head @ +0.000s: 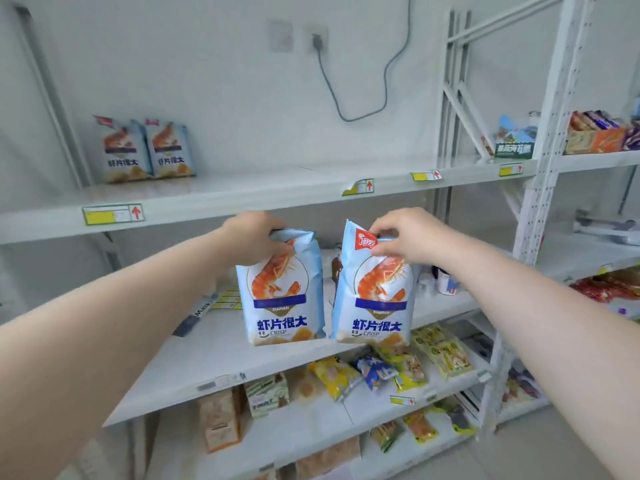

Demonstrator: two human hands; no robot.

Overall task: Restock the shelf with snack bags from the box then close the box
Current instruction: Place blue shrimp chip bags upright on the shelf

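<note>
Two prawn-crisp bags held upright, side by side before the middle shelf (pixel 207 344): left hand (pixel 254 239) pinching the left bag (pixel 282 306) at its top, right hand (pixel 403 233) gripping the right bag (pixel 375 306) likewise.

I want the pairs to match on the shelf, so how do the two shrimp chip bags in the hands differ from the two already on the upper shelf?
The held bags hang by their tops from the left hand and right hand; the shelved bags stand free on the upper shelf at its left end. Same blue shrimp design.
</note>
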